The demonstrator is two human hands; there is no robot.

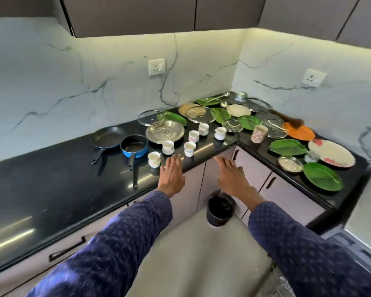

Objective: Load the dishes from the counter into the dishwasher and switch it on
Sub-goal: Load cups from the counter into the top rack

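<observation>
While both hands reach in empty, we judge loading barely begun.
Left hand (pixel 171 175) hovers flat, grip wide, beside the nearest cup (pixel 154 159); right hand (pixel 231 176) spread past the surface (pixel 51 189) edge, holding nothing. Beyond: more cups, blue saucepan (pixel 134 148), steel plate (pixel 165 131), green plates, lids, all unloaded. Dishwasher perhaps lower right; we cannot tell.

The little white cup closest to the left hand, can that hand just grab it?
Probably yes. The left hand is open and empty at the counter edge, and the nearest white cup stands just beside its fingertips. Nothing lies between them; the blue saucepan sits off to the side.
</observation>
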